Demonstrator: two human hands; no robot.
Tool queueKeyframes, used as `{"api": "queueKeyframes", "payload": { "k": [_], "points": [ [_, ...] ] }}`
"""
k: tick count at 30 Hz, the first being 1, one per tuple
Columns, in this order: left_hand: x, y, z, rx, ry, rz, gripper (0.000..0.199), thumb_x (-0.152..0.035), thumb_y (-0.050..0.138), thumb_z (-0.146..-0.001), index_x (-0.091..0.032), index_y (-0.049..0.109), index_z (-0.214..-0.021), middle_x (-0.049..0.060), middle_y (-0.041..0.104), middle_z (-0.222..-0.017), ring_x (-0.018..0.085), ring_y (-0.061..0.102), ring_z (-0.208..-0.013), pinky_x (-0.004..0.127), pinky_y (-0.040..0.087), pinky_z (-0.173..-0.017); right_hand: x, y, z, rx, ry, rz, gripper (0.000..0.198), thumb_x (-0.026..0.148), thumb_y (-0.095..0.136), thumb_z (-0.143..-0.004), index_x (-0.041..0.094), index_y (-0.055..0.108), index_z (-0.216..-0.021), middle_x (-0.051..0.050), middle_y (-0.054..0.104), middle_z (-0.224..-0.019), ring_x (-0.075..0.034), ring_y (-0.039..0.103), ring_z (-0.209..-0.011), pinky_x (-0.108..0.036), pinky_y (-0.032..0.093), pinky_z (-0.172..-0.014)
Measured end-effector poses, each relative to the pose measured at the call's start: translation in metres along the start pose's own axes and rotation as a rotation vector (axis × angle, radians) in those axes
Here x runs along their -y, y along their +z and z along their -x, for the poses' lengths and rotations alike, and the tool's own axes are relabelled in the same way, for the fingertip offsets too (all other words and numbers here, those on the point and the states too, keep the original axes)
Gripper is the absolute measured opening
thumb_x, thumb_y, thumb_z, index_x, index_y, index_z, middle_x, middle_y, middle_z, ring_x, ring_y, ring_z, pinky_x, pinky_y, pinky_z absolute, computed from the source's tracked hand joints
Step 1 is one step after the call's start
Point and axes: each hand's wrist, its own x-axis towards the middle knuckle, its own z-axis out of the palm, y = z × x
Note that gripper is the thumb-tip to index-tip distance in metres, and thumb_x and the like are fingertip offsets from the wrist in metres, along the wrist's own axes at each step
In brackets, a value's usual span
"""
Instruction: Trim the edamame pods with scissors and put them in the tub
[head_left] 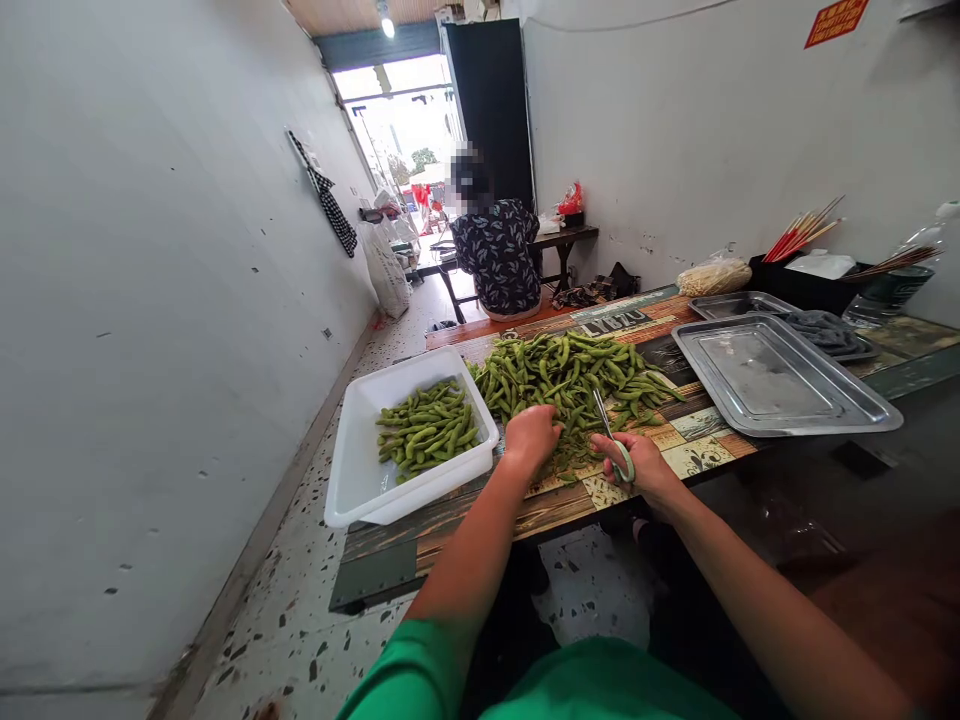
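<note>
A heap of green bean pods [570, 375] lies on the patterned table [697, 450]. My left hand [531, 436] rests closed on the near edge of the heap, fingers in the pods. My right hand [637, 465] grips scissors [611, 432] with green handles, blades pointing up towards the heap. Left of the heap, a white plastic tub [352, 470] holds several pods [427, 428].
Two steel trays [780, 380] lie on the table's right. Behind them are a dark box with skewers [802, 235] and a bag [712, 275]. A person in a patterned shirt [496, 255] sits with their back turned at a far table. A white wall runs along the left.
</note>
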Motion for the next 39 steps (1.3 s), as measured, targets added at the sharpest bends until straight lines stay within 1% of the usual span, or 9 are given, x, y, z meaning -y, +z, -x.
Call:
{"api": "queueKeyframes", "payload": {
  "k": [2,5,8,11,20,29,31,34,39],
  "points": [
    [0.002,0.003,0.002,0.052,0.053,-0.251,0.014,-0.01,0.069,-0.067,-0.02,0.069,-0.077,0.007,0.06,-0.073,0.022,0.058,-0.084,0.027,0.04,-0.071,-0.002,-0.001,-0.001,0.003,-0.008,0.012,0.044,0.058,0.073,-0.064,0.018,0.056,-0.072,0.004,0.054,-0.047,-0.009,0.046,-0.035,-0.018,0.024,-0.029],
    [0.002,0.004,0.001,0.039,0.145,-0.343,0.013,-0.021,0.065,-0.077,-0.023,0.072,-0.088,0.008,0.063,-0.085,0.021,0.058,-0.084,0.027,0.04,-0.072,-0.002,-0.002,-0.002,0.028,-0.026,0.058,0.044,0.059,0.071,-0.066,0.018,0.056,-0.072,0.004,0.054,-0.047,-0.008,0.046,-0.034,-0.017,0.025,-0.029],
    [0.0,0.003,-0.002,-0.052,0.215,-0.262,0.019,-0.03,0.06,-0.084,-0.022,0.071,-0.097,0.007,0.062,-0.091,0.018,0.058,-0.082,0.027,0.042,-0.075,0.002,0.0,-0.001,0.067,-0.039,0.135,0.045,0.06,0.069,-0.067,0.018,0.053,-0.07,0.004,0.054,-0.047,-0.008,0.046,-0.035,-0.018,0.028,-0.029],
    [-0.002,0.004,-0.003,-0.106,0.267,-0.167,0.016,-0.028,0.064,-0.082,-0.018,0.07,-0.092,0.009,0.062,-0.092,0.019,0.057,-0.086,0.028,0.042,-0.08,0.009,0.003,0.002,0.139,-0.025,0.188,0.046,0.061,0.067,-0.068,0.019,0.05,-0.067,0.005,0.054,-0.048,-0.007,0.045,-0.034,-0.018,0.029,-0.029],
    [-0.001,0.012,-0.001,-0.003,0.328,-0.049,0.01,-0.028,0.066,-0.079,-0.022,0.071,-0.085,0.007,0.067,-0.088,0.02,0.058,-0.088,0.031,0.042,-0.085,0.011,0.002,-0.002,0.118,-0.08,0.327,0.046,0.061,0.066,-0.07,0.02,0.049,-0.059,0.003,0.053,-0.045,-0.011,0.049,-0.035,-0.021,0.034,-0.032],
    [-0.005,0.008,-0.002,0.055,0.219,0.048,0.01,-0.024,0.071,-0.072,-0.017,0.064,-0.072,-0.001,0.056,-0.065,0.012,0.048,-0.063,0.024,0.035,-0.064,0.004,0.004,-0.001,0.053,-0.148,0.329,0.047,0.058,0.067,-0.07,0.02,0.046,-0.053,0.004,0.049,-0.038,-0.01,0.047,-0.033,-0.021,0.034,-0.037],
    [-0.008,0.007,-0.002,-0.008,0.19,0.123,0.01,-0.023,0.069,-0.073,-0.016,0.061,-0.072,-0.002,0.055,-0.065,0.011,0.047,-0.063,0.023,0.034,-0.063,0.006,0.003,-0.001,0.058,-0.134,0.309,0.046,0.058,0.068,-0.069,0.019,0.047,-0.055,0.004,0.05,-0.039,-0.01,0.047,-0.034,-0.02,0.034,-0.036],
    [-0.01,0.004,-0.002,-0.089,0.041,0.368,0.014,-0.027,0.065,-0.076,-0.016,0.056,-0.078,-0.002,0.057,-0.067,0.008,0.046,-0.055,0.021,0.033,-0.056,0.011,0.003,0.002,0.078,-0.043,0.203,0.044,0.06,0.068,-0.069,0.019,0.052,-0.066,0.004,0.054,-0.046,-0.01,0.048,-0.035,-0.02,0.032,-0.032],
    [-0.012,0.003,-0.002,0.068,-0.2,0.801,0.03,-0.042,0.064,-0.077,-0.018,0.046,-0.08,-0.008,0.046,-0.045,0.005,0.031,-0.036,0.018,0.018,-0.041,0.012,0.003,0.004,0.09,0.04,0.064,0.045,0.06,0.069,-0.068,0.018,0.053,-0.075,0.003,0.056,-0.053,-0.01,0.051,-0.04,-0.019,0.034,-0.029]
  ]
}}
